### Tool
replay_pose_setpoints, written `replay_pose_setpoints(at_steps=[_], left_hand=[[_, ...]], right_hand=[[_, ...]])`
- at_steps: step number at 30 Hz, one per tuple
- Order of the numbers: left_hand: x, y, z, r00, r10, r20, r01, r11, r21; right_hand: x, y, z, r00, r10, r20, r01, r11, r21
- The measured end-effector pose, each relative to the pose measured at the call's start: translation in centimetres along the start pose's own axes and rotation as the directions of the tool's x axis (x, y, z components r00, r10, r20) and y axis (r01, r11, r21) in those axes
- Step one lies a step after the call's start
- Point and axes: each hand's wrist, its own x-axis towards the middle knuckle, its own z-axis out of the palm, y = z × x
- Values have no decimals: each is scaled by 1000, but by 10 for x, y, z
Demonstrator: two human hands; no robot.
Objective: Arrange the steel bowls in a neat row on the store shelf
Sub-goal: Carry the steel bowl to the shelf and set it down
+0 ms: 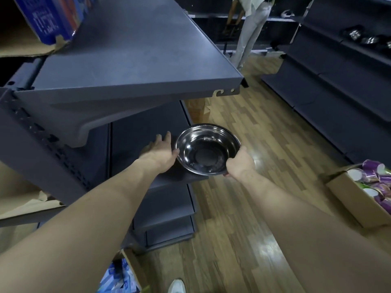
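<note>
A person's 2 bare arms reach forward and down in a store aisle with a wood-patterned floor point(243, 218). The right hand point(240, 162) has a closed grip on the near right rim of 1 shiny steel bowl point(206, 149), thumb on top of the rim and the fingers hidden beneath it. The bowl sits upright, mouth up, at the front right corner of a dark grey lower shelf point(169, 182); whether it rests on the shelf or is held just above it cannot be told. The left hand point(159, 152) lies open just beside the bowl's left side, fingers spread and pointing into the shelf, with the thumb touching or nearly touching the bowl's rim.

Above the hands, a wide grey upper shelf point(137, 60) juts out over the lower one. A blue printed cardboard box point(53, 20) sits at its far left.

Across the aisle to the right stands another dark shelving unit point(338, 77) holding several more steel bowls point(369, 40) in a loose row, small and blurred. A cardboard carton point(349, 199) of purple cups sits on the floor at the right edge. At the top, a second person point(251, 28) in light trousers bends toward a far shelf. A white shoe point(176, 286) shows at the bottom edge.
</note>
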Motion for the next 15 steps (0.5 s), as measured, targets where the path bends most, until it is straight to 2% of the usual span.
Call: replay_pose_setpoints(at_steps=[9, 15], left_hand=[[14, 82, 9, 961, 270, 61, -275, 956, 104], [13, 172, 39, 885, 448, 130, -466, 855, 226]], right_hand=[[-4, 55, -65, 975, 182, -130, -155, 969, 195], [-6, 136, -119, 891, 364, -272, -242, 887, 394]])
